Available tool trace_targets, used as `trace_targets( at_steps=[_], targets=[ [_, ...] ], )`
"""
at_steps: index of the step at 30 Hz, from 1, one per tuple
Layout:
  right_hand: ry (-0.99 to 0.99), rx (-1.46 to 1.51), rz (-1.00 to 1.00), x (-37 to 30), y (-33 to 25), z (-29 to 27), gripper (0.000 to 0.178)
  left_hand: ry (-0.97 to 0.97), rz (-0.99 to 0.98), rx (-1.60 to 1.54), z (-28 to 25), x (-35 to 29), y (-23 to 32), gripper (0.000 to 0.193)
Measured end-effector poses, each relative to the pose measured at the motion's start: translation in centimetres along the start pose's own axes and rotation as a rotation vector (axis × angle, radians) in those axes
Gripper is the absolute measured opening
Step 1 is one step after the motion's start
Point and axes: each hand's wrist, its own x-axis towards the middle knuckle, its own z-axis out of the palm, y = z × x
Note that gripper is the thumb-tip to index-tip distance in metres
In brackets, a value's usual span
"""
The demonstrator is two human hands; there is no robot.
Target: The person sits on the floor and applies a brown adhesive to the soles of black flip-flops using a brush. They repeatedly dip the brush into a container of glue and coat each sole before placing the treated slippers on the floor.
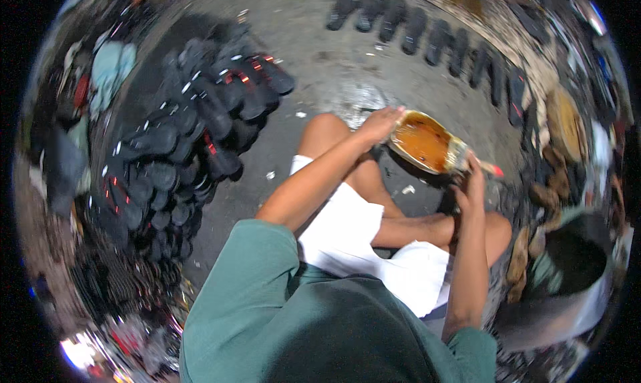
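Note:
In front of my knees is a shallow container (422,141) of orange-brown, glossy liquid. My left hand (383,124) is closed on its rim at the left end. At the right end my right hand (473,181) grips a brush, whose handle ends in a red tip (494,168). The pale, smeared brush head (457,154) lies against the container's right edge, over the liquid. My right fingers are partly blurred.
A large heap of black sandals (217,109), some with red marks, lies to the left. Dark soles (415,30) stretch in a curved row at the far right. A wide grey bucket-like container (567,303) stands at the near right, by a round wooden block (565,124).

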Motion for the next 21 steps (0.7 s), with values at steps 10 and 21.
trace_targets(
  at_steps=[10, 21],
  targets=[
    [0.019, -0.157, -0.469, -4.9, -3.7, -2.0, 0.052, 1.652, 0.493, 0.488, -33.1, -29.6, 4.0, 0.034],
    [-0.01, -0.765, -0.619, -1.0, -3.0, 3.5, 0.053, 1.976, -0.54, 1.154, -47.0, -51.6, -1.9, 0.077]
  ],
)
